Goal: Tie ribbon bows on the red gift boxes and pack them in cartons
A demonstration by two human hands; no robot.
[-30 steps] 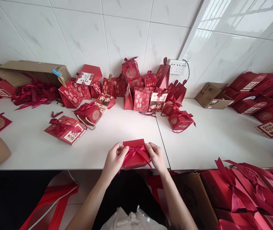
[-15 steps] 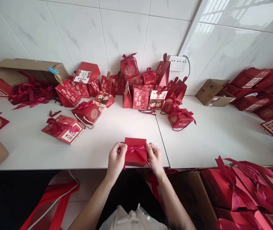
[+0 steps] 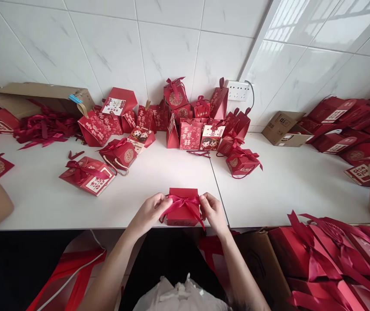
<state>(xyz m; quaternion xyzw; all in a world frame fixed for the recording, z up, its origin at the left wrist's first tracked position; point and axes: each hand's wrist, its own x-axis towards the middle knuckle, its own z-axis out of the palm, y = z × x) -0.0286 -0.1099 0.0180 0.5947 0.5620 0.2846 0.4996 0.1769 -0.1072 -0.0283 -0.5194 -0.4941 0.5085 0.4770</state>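
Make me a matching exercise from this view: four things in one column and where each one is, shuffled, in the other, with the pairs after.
Things
1. Shiny red satin ribbon bow
2. White rectangular plastic power strip
3. Small open brown cardboard box
4. Tangled heap of dark red ribbons

Places
A. Beside the stacked red paper boxes at the right
B. At the mouth of a wide brown cardboard carton
C. Between the left hand and the right hand
D. On the white tiled wall

Pairs: 1-C, 2-D, 3-A, 4-B
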